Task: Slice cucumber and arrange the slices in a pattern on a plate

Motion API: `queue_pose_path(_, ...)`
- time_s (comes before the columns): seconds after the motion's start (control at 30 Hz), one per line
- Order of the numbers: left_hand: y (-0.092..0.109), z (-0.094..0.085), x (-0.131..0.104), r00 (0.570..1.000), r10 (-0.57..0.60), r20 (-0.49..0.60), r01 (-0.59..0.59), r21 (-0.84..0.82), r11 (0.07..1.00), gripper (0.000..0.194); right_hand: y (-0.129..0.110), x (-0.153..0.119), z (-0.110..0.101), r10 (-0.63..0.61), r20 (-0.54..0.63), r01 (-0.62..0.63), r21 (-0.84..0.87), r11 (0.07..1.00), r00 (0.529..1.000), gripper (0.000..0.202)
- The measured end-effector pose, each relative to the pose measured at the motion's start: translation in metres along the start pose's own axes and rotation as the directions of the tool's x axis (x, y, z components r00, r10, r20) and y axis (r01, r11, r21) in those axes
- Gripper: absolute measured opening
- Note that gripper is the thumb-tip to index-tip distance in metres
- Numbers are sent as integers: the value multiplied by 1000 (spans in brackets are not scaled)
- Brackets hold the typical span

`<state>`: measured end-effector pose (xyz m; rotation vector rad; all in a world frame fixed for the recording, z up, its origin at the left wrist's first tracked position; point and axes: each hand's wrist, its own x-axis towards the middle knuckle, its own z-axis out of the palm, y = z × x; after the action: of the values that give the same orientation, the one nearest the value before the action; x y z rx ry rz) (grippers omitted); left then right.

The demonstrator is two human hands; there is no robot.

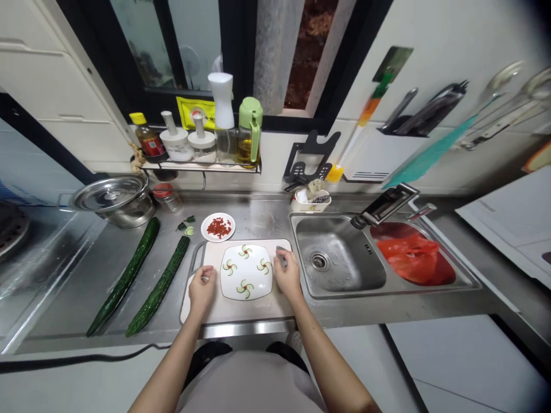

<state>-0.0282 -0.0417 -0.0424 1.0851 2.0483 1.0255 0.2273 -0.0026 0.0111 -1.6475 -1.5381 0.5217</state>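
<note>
A white squarish plate [246, 272] with several green-and-red swirl motifs lies on a pale cutting board [228, 312]. To the plate's left, my left hand [202, 288] hovers at the board's edge with its fingers curled together; whether they hold anything is too small to tell. Close beside the plate's right edge is my right hand [287, 274], its thumb and fingers bent toward each other, and what may be between them cannot be made out. A small white dish [209, 219] of chopped red pieces sits behind the board.
Two long cucumbers [160, 288] lie left of the board, with cut green bits [188, 230] behind them. A steel pot [124, 206] stands at the back left. At the right are a sink [344, 258] and red bag [408, 257]. Bottles line a shelf [202, 166].
</note>
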Motion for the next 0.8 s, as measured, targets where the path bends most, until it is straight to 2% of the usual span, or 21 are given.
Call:
queue_pose_path(0.13, -7, -2, -13, 994, 10, 111, -13, 24, 1000, 44, 21, -29, -9, 201, 199, -185, -95, 978, 959, 32)
queue_pose_path(0.33, -14, 4, -28, 982, 18, 190, -27, 45, 999, 43, 31, -55, 4, 343, 307, -296, -192, 936, 888, 34)
queue_pose_path(0.43, -17, 7, -28, 970, -5, 241, -6, 47, 999, 44, 32, -56, 14, 432, 327, -414, -127, 901, 841, 34)
queue_pose_path(0.6, -16, 11, -25, 947, -50, 319, 47, 16, 999, 42, 32, -54, 25, 551, 419, -616, 25, 787, 722, 27)
queue_pose_path(0.7, -12, 11, -26, 949, -64, 308, 57, 33, 998, 36, 30, -54, 27, 559, 417, -638, 71, 766, 717, 23)
queue_pose_path(0.8, -6, 9, -31, 953, -80, 293, 104, -69, 992, 34, 27, -55, 25, 541, 418, -642, 144, 753, 730, 22)
